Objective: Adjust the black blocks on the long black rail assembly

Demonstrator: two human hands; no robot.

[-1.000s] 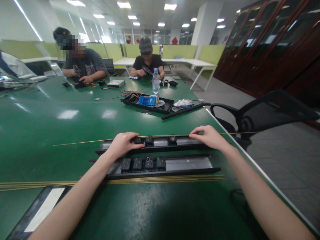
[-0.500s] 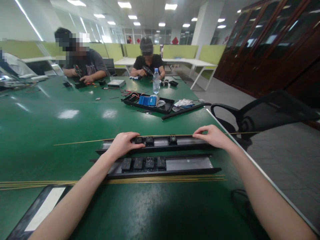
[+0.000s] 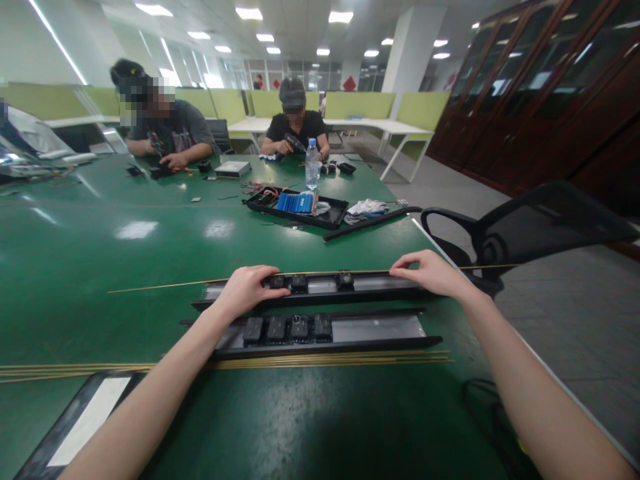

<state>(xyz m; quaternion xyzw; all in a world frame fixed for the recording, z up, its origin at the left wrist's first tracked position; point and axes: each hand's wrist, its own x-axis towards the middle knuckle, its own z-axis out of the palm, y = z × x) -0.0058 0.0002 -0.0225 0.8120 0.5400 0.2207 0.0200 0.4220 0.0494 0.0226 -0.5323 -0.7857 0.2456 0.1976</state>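
Note:
A long thin brass rod (image 3: 165,287) runs along the far edge of the farther black channel (image 3: 370,293). My left hand (image 3: 247,288) lies over the channel's left part, its fingers at the rod and its thumb against a small black block (image 3: 278,283). At the channel's right end my right hand (image 3: 423,272) pinches the rod between thumb and fingertips. Two more black blocks sit in this channel. Closer to me, a second black channel (image 3: 380,328) holds several black blocks (image 3: 277,328) side by side.
Several brass rods (image 3: 320,361) lie along the near channel, and a dark panel with a white strip (image 3: 85,420) is at lower left. Farther off are a black tray (image 3: 333,212), a bottle (image 3: 312,165) and two seated people. A chair (image 3: 545,213) stands at right.
My right hand has slid slightly to the right along the rod. My left hand, the rod and both channels look nearly unmoved.

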